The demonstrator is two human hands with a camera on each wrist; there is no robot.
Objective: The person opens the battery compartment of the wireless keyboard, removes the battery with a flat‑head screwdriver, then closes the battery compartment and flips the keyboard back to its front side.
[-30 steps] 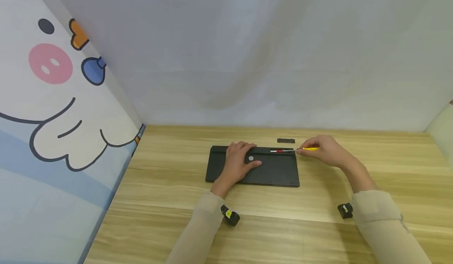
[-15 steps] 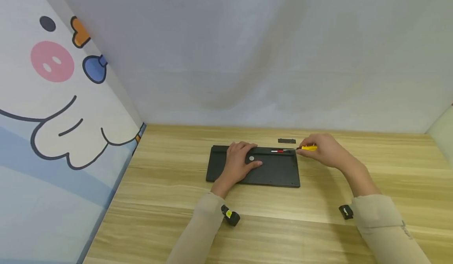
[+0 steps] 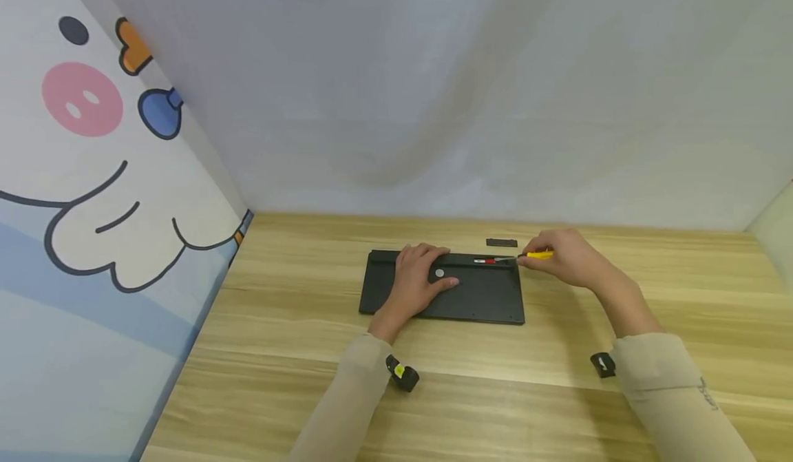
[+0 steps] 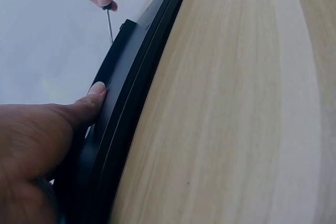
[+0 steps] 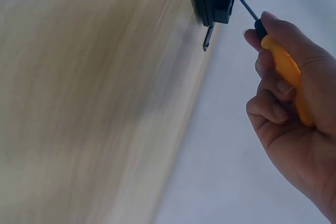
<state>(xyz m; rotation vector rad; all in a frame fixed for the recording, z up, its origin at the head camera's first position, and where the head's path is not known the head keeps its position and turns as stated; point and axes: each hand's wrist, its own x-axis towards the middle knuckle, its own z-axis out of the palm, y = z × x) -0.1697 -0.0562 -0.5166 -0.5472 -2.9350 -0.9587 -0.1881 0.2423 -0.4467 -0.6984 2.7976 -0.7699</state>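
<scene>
A black keyboard point(image 3: 477, 297) lies underside up on the table, its raised bar at the back. My left hand point(image 3: 414, 279) holds it left of the middle, thumb on the underside and fingers at the far edge. In the bar's right end sits a red-and-white battery point(image 3: 484, 261). My right hand point(image 3: 566, 259) grips a screwdriver point(image 5: 289, 69) with a yellow handle beyond the keyboard's right end. Its metal shaft point(image 4: 109, 24) points left into the battery slot, the tip reaching the battery's red end. Behind the bar lies a small black battery cover point(image 3: 502, 242).
The wooden table point(image 3: 279, 365) runs back to a pale wall point(image 3: 495, 104). A cartoon-printed panel point(image 3: 93, 242) stands along the left side. Black straps with wrist devices point(image 3: 404, 374) sit at both cuffs.
The screwdriver's handle has tilted slightly and shifted a little in the right hand. Its shaft stays at the battery slot. The left hand and keyboard hold their place while the view drifts slightly.
</scene>
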